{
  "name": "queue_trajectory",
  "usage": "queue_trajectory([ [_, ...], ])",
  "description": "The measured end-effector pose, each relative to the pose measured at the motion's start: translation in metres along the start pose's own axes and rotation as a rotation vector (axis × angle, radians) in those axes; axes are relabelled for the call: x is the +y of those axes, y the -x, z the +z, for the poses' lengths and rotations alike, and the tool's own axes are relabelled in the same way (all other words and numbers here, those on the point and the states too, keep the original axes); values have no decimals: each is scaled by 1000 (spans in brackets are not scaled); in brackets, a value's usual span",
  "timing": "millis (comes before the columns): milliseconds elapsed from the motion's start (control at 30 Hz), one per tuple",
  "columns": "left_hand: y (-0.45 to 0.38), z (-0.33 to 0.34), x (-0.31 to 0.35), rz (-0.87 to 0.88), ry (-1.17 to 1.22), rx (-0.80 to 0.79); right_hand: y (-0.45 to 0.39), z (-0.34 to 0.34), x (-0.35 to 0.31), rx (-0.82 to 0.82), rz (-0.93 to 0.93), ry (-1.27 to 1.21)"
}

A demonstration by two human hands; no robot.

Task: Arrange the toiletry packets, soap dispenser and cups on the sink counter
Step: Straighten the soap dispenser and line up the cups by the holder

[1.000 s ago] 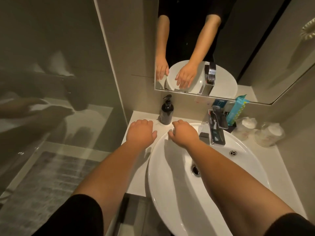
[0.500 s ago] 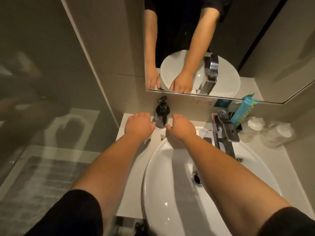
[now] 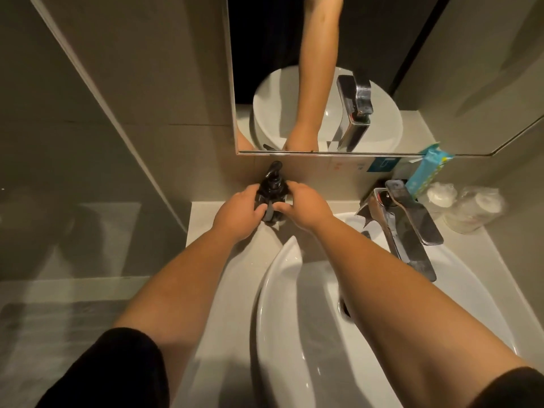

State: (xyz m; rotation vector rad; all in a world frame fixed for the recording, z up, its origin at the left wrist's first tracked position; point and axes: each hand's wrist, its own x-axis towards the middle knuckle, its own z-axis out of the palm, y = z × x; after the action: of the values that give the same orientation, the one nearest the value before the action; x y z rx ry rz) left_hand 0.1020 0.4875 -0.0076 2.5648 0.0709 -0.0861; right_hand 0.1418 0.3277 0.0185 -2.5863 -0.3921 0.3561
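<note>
Looking down from my head camera, I have both hands around the soap dispenser [image 3: 272,193], a small dark, glossy pump bottle with a black pump head whose nozzle points toward the far wall. It stands on the white table [image 3: 206,225] at the far left corner, just left of the basin [image 3: 294,334] and right below the mirror [image 3: 323,69]. My left hand [image 3: 235,212] curls round its left side and my right hand [image 3: 303,205] wraps its right side, thumb across the front, so I am gripping it from both sides. My fingers cover most of the bottle's body; only the pump, the shoulder and a strip of the front show, and I cannot tell whether its base touches the table. To the right, past the chrome tap [image 3: 403,225], a teal toiletry packet [image 3: 426,172] leans upright against the far wall, its lower end hidden behind the tap. Just right of it sit two cups [image 3: 468,209] in clear wrapping, blurred and hard to separate from each other. A blue label [image 3: 382,164] on the wall is too small to read. My right forearm crosses the basin and hides part of the drain [image 3: 343,309].
</note>
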Motion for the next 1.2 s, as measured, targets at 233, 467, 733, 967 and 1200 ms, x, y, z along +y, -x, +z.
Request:
queue_trajectory([
  [233, 3, 12, 20, -81, 37, 84, 2, -11, 3, -12, 41, -11],
  [467, 7, 19, 46, -123, 14, 53, 24, -16, 11, 91, 158, -77],
  [733, 3, 16, 59, -146, 21, 68, 24, -17, 14, 97, 159, -105],
  [967, 4, 16, 63, -168, 18, 90, 25, -19, 13, 97, 222, -89],
  [1200, -1, 17, 68, -105, 23, 88, 23, -25, 12, 91, 199, -53],
])
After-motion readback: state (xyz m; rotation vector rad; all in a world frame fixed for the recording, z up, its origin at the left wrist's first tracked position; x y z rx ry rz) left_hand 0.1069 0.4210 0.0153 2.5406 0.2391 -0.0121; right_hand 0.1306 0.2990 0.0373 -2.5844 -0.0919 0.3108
